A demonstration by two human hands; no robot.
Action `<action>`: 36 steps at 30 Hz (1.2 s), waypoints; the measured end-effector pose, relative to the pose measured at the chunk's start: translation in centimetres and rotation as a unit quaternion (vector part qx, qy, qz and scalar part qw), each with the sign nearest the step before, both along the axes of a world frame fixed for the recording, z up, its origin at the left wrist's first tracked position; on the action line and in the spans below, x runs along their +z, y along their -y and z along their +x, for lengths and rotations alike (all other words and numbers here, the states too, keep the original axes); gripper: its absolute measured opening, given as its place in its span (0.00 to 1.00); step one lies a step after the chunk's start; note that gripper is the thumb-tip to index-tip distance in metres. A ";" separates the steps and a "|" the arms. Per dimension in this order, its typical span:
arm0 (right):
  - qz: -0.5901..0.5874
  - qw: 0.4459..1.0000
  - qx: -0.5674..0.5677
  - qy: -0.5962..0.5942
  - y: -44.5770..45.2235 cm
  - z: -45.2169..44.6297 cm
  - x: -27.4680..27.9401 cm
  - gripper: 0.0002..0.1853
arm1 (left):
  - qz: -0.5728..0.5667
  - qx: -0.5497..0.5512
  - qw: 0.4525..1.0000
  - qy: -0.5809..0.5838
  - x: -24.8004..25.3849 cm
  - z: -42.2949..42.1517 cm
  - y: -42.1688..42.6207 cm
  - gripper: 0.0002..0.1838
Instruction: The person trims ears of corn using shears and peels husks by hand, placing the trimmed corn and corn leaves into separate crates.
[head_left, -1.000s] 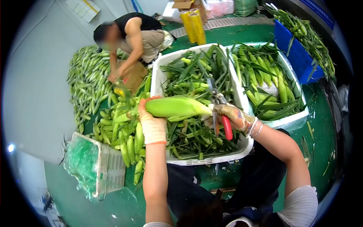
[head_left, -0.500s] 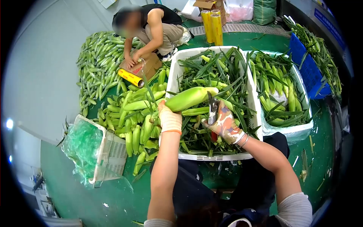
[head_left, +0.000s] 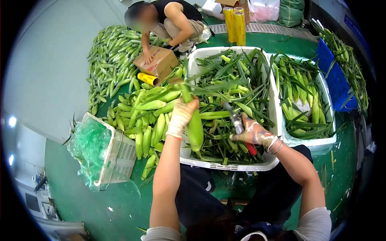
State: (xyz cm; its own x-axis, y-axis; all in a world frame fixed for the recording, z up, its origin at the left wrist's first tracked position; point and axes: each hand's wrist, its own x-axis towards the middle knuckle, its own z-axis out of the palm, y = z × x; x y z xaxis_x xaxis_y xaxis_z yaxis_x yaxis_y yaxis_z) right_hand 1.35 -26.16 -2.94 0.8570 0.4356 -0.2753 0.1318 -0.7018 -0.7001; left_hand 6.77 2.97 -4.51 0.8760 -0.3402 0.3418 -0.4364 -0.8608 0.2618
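My left hand (head_left: 181, 115), in a pale glove, is closed round a green ear of corn (head_left: 195, 130). The ear stands nearly upright at the left side of a white crate (head_left: 225, 165), its lower end slightly blurred. In my right hand (head_left: 257, 134), which wears a patterned glove, is a pair of pruning shears (head_left: 236, 122) with a red handle. Their blades point up and left, apart from the ear. Cut husks and leaves (head_left: 221, 140) fill the crate beneath both hands. Beside it, on the left, lies a heap of corn ears (head_left: 150, 108).
A co-worker (head_left: 177, 24) crouches behind a cardboard box (head_left: 159, 62), near wrapped corn (head_left: 112, 60) and a yellow film roll (head_left: 148, 79). A basket (head_left: 120, 160) with green plastic stands left. At right are a leaf-filled foam box (head_left: 327, 136) and a blue crate (head_left: 333, 76).
My left hand has turned the ear from lying across to nearly upright. My right hand has moved right and down with the shears, away from the ear. The co-worker's hands have moved apart.
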 end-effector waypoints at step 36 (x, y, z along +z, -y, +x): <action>0.268 0.902 -0.338 -0.009 2.3 14.3 0.7 0.28 | -0.795 0.120 0.562 -0.192 -1.4 -0.1 -13.4 0.32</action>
